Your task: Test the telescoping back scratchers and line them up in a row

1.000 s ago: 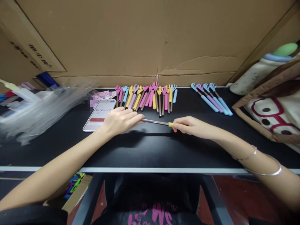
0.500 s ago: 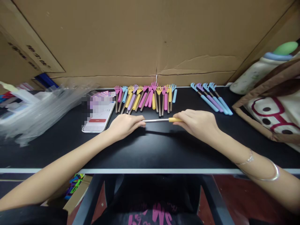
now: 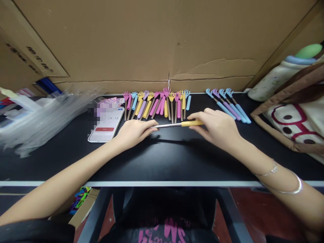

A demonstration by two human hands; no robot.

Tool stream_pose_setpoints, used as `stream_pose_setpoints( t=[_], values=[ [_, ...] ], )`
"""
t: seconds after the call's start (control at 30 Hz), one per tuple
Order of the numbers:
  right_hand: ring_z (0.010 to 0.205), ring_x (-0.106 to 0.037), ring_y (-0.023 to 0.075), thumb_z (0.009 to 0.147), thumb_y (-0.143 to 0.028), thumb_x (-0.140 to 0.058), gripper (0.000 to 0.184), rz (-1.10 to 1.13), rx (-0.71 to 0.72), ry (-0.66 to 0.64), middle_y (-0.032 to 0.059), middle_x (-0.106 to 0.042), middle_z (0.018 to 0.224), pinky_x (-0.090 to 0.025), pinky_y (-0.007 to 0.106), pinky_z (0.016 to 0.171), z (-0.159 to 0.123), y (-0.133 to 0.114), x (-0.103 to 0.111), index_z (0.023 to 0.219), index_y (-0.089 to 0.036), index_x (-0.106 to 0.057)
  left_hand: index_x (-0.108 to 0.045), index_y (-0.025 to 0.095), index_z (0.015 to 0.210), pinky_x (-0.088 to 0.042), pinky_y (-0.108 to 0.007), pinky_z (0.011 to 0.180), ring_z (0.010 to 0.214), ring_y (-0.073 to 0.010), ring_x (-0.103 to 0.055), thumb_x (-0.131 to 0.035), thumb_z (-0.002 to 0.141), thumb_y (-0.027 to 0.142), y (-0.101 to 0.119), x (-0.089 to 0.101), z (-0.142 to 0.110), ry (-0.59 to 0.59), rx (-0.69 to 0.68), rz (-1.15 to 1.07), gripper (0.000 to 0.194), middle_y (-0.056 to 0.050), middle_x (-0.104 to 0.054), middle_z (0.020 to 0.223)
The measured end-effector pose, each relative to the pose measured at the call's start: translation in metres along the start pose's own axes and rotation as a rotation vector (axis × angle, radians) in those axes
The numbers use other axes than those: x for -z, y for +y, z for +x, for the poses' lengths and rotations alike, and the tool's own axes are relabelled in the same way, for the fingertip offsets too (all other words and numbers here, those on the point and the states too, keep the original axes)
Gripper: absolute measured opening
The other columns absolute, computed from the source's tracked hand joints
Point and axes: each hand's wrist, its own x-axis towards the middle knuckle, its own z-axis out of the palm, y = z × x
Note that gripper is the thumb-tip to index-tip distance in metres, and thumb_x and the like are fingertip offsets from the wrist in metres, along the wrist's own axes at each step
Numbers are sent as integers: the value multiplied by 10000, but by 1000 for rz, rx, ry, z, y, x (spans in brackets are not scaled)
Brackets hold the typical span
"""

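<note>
Left hand [image 3: 133, 134] pinched closed on metal rod [image 3: 168, 126], right hand [image 3: 220, 127] half-curled round yellow sleeve [image 3: 189, 123], contact unclear; both parts between them above desk [image 3: 162, 165]; keeping rod and sleeve coaxial, left grip firm, should prevent skewing.

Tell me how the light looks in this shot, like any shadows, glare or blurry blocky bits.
In the head view, a dark shadow falls on the black tabletop below the metal rod; in that head view, soft sheen brightens the tabletop's middle, and blocky pixelation hides part of the phone; also in the head view, the bottle leans, perhaps from wide-angle stretch.
</note>
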Motion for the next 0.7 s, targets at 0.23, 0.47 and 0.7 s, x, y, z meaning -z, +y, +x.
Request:
stream_pose_setpoints(
  t=[0.23,0.47,0.7],
  values=[
    [575,-555,152,938,-466,-474,273,247,-288,-140,22,-672,747,-307,257,534,-2,11,0,942,-218,-588,-693,280,1087,-331,-230,516,644,-158,-684,-381,1000,472,-13,-1,-1,267,-53,107,376,3,-752,783],
    [607,-564,144,897,-464,-525,257,516,-371,-220,15,-668,753,-323,250,567,-3,15,-7,872,-213,-578,-743,274,1055,-381,-238,531,672,-163,-693,-413,999,439,-17,-2,-3,363,-136,85,373,-34,-762,808],
    [513,-380,90,914,-536,-470,371,945,-410,-404,-42,-459,595,-294,232,500,-2,12,-11,807,-184,-524,-746,315,1051,-289,-270,497,515,-126,-574,-465,990,390,-18,1,-5,489,-268,315,297,7,-666,600]
  ],
)
